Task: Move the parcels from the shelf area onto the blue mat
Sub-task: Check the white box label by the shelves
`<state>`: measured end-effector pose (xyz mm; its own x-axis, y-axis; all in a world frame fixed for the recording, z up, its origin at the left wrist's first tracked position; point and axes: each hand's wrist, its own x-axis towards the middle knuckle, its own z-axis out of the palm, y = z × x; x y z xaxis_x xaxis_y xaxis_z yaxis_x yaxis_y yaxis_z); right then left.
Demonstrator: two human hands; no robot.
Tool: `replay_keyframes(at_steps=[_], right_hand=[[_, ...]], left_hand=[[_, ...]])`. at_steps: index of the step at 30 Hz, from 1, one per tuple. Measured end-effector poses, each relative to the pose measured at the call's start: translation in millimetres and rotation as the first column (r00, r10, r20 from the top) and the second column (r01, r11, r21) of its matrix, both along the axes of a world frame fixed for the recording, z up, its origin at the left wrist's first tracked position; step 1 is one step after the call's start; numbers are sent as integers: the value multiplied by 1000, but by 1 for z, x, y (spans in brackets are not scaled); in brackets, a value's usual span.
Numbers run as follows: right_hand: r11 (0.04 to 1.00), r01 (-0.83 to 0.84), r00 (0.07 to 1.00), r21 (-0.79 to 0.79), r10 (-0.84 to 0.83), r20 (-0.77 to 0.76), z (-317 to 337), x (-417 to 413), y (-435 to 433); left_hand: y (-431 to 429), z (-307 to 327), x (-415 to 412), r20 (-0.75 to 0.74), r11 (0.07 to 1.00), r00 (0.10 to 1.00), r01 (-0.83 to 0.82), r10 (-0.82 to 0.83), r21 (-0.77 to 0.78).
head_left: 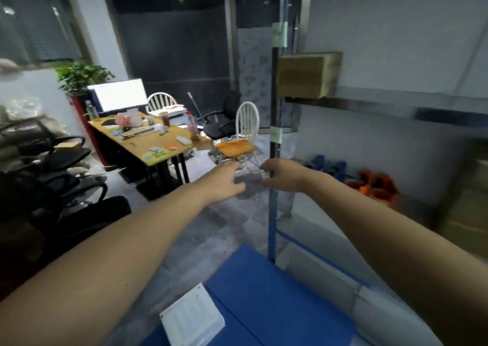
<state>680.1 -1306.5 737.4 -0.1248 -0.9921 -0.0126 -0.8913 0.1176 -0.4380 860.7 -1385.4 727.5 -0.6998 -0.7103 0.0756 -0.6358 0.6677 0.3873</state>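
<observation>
Head view: the left hand (227, 180) was just left of the blue metal shelf post (272, 227) and the right hand (284, 174) before it, both empty with fingers loosely spread. The brown cardboard box parcel (307, 75) sat just right of the post, high up. The flat blue mat (277, 306) lay at the post's foot, with a white flat packet (191, 316) on its left edge.

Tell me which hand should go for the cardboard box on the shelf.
Right. The right hand hangs open nearest the shelf post, below the cardboard box; the left hand lies farther left.

no legible txt; print on white parcel (192, 318) blurred
</observation>
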Motion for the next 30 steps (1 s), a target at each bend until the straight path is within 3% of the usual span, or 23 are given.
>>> replay_keyframes(at_steps=[7,15,25,30], right_hand=[[945,324,946,38,-324,-17,-10,-47,174],[717,696,717,-28,-697,-24,7,-116,393],[481,876,482,-27,-872,86,-7,-185,651],[311,950,311,-14,-946,89,-31,-215,786]], left_hand=[[103,-4,-95,21,941,941,337,-337,20],[268,-1,-210,12,762,763,646,-646,-30],[518,-7,-345,-5,489,489,872,-872,30],[650,-28,-398,-3,363,364,928,-931,87]])
